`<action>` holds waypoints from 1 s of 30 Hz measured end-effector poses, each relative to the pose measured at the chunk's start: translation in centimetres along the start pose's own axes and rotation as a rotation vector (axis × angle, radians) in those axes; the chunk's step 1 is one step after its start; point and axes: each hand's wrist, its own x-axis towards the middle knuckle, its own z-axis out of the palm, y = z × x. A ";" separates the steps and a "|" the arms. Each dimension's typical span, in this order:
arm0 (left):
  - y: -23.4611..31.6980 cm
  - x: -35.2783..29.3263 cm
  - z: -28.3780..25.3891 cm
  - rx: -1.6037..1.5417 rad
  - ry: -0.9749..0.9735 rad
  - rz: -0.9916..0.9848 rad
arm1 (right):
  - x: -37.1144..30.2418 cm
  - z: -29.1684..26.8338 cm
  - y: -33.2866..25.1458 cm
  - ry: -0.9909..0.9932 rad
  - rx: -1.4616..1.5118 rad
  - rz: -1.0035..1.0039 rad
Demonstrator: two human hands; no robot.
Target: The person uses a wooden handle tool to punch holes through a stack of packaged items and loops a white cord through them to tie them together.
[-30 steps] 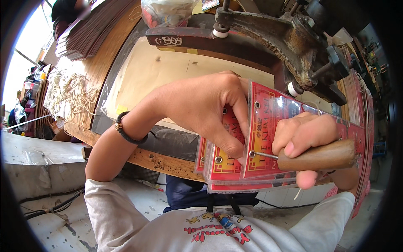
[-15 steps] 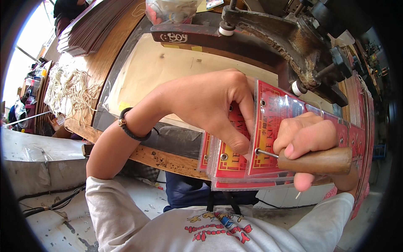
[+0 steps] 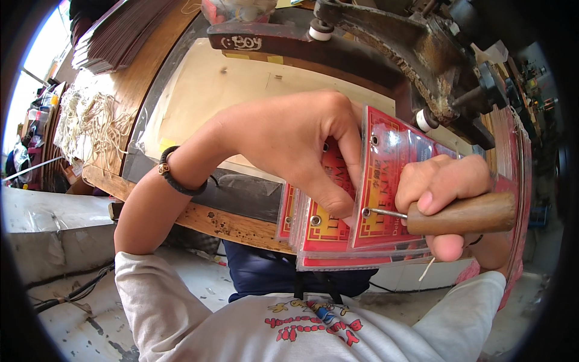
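My right hand (image 3: 449,181) is closed around the wooden handle of an awl-like tool (image 3: 464,216). Its thin metal shaft runs left to a metal eyelet (image 3: 366,212) at the lower left corner of the top red-and-yellow card (image 3: 383,175); its tip is hidden there. A short pale cord end (image 3: 426,269) hangs below that hand. My left hand (image 3: 295,133) bends over the stack from the left, thumb and fingers closed at the top card's left edge. Under it lie more clear-covered red cards (image 3: 329,241) with eyelets, fanned to the left.
A dark, worn metal machine arm (image 3: 392,48) with white rollers stands behind the cards. Pale board (image 3: 199,90) covers part of the worktable. Tangled cream cord (image 3: 90,123) and a stack of brownish sheets (image 3: 120,36) lie at left. More red cards (image 3: 512,181) are piled at right.
My right hand and the tool have drawn slightly right, so more shaft shows beside the eyelet. More cord end hangs below the hand. My left hand keeps its grip; the whole view has shifted slightly.
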 end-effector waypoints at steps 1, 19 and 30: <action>0.1 0.1 -0.1 0.019 -0.007 0.012 | 0.0 -0.1 -0.2 -0.009 -0.028 -0.002; 0.1 0.3 -0.2 0.034 0.008 0.031 | 0.8 -0.5 -0.4 0.171 0.175 0.367; -0.6 -0.1 0.4 -0.004 0.043 0.034 | 0.0 0.0 -0.9 0.159 0.193 0.271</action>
